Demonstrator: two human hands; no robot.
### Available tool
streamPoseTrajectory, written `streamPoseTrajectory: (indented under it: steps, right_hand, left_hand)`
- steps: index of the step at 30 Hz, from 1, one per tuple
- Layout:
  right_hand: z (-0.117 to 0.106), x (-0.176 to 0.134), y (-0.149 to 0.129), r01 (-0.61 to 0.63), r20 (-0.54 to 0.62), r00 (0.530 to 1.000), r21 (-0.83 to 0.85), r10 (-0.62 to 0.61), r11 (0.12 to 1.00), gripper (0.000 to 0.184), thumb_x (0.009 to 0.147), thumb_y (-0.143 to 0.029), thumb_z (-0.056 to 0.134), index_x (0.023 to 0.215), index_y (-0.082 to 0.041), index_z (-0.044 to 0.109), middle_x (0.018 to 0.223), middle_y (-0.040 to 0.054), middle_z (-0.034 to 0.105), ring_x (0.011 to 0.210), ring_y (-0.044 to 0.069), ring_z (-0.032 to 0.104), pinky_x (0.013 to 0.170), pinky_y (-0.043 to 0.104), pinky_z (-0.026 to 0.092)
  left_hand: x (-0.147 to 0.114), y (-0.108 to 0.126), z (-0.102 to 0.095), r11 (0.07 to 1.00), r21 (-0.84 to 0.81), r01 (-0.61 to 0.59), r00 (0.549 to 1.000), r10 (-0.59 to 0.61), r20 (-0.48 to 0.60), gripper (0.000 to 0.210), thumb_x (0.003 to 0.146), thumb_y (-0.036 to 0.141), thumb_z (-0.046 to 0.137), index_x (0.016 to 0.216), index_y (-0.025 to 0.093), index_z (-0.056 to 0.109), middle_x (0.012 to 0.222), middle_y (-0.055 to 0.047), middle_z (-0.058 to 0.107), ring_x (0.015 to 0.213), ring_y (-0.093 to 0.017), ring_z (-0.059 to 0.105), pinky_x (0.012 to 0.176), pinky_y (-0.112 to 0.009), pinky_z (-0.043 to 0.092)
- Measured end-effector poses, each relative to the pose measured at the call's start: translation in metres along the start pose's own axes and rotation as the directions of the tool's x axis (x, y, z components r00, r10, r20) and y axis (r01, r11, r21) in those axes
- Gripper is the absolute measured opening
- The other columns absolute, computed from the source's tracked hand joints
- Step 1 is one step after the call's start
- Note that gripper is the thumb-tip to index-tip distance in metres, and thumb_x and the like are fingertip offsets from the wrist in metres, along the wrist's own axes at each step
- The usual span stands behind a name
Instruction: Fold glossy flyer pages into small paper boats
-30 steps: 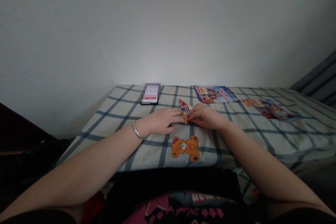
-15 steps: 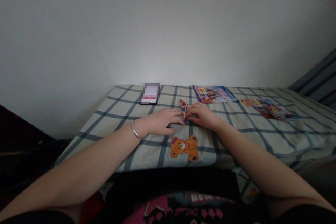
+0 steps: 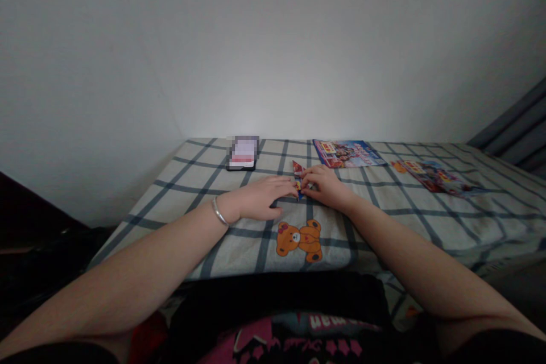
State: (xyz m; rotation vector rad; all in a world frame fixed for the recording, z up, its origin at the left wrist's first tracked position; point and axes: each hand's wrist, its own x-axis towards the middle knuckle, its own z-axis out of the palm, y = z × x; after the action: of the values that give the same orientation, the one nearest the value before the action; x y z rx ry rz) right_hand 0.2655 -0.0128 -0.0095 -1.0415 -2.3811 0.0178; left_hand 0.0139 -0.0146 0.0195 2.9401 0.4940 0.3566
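Note:
A small piece of folded, brightly printed paper (image 3: pixel 297 168) lies on the checked cloth (image 3: pixel 205 182) between my two hands. My left hand (image 3: pixel 268 196), with a silver bangle at its wrist, rests flat with fingers stretched out, the fingertips at the paper's left edge. From the other side, my right hand (image 3: pixel 326 186) has its fingers bent together on the paper's right edge, covering part of it. The paper's red pointed top shows above the fingers. Its lower part is partly hidden by them.
A phone (image 3: pixel 243 153) with a lit, blurred screen lies at the back left. Two printed leaflets lie to the right: one leaflet (image 3: pixel 350 153) by the wall, another leaflet (image 3: pixel 441 177) farther right. A teddy bear print (image 3: pixel 300 240) decorates the cloth's front edge.
My right hand has shifted slightly left over the paper, so its fingers cover more of it. The left hand stays nearly still.

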Motion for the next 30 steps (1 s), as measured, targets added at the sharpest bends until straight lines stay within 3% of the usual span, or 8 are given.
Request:
streamPoseTrajectory:
  steps: [7, 14, 23, 30]
  right_hand:
    - [0.0052, 0.0011, 0.0065, -0.054, 0.011, 0.998, 0.005, 0.054, 0.999, 0.009, 0.083, -0.027, 0.070, 0.090, -0.022, 0.066, 0.112, 0.0078, 0.067, 0.112, 0.026, 0.057, 0.099, 0.046, 0.041]
    - [0.0060, 0.0011, 0.0071, -0.046, 0.013, 0.999, 0.019, 0.046, 0.999, 0.010, 0.082, -0.026, 0.070, 0.090, -0.022, 0.066, 0.113, 0.0084, 0.067, 0.113, 0.026, 0.057, 0.100, 0.045, 0.041]
    - [0.0043, 0.0014, 0.0058, -0.047, 0.014, 0.999, 0.035, 0.047, 0.998, 0.010, 0.082, -0.026, 0.070, 0.089, -0.021, 0.065, 0.110, 0.0084, 0.067, 0.111, 0.025, 0.058, 0.099, 0.045, 0.042]
    - [0.0062, 0.0002, 0.0083, -0.043, 0.007, 0.999, 0.043, 0.043, 0.998, 0.010, 0.083, -0.028, 0.069, 0.090, -0.022, 0.065, 0.111, 0.0083, 0.067, 0.113, 0.026, 0.057, 0.099, 0.046, 0.042]
  left_hand:
    - [-0.0012, 0.0021, 0.0031, 0.997, 0.072, 0.005, 1.000, -0.007, 0.024, 0.053, 0.081, 0.024, 0.060, 0.134, 0.023, 0.051, 0.146, -0.009, 0.047, 0.139, -0.027, 0.038, 0.116, -0.044, 0.029]
    - [0.0019, 0.0095, 0.0058, 0.987, 0.123, 0.099, 0.994, -0.102, 0.024, 0.044, 0.085, 0.030, 0.060, 0.128, 0.025, 0.056, 0.142, -0.009, 0.046, 0.132, -0.027, 0.043, 0.114, -0.044, 0.032]
    - [0.0018, 0.0042, -0.0006, 0.997, 0.069, 0.036, 0.997, -0.040, 0.062, 0.040, 0.080, 0.019, 0.061, 0.120, 0.023, 0.061, 0.145, -0.010, 0.046, 0.137, -0.028, 0.040, 0.116, -0.043, 0.031]
    - [0.0001, 0.0020, 0.0008, 0.997, 0.080, 0.010, 0.999, -0.014, 0.045, 0.044, 0.082, 0.021, 0.061, 0.125, 0.023, 0.058, 0.146, -0.009, 0.047, 0.138, -0.026, 0.040, 0.116, -0.042, 0.031]
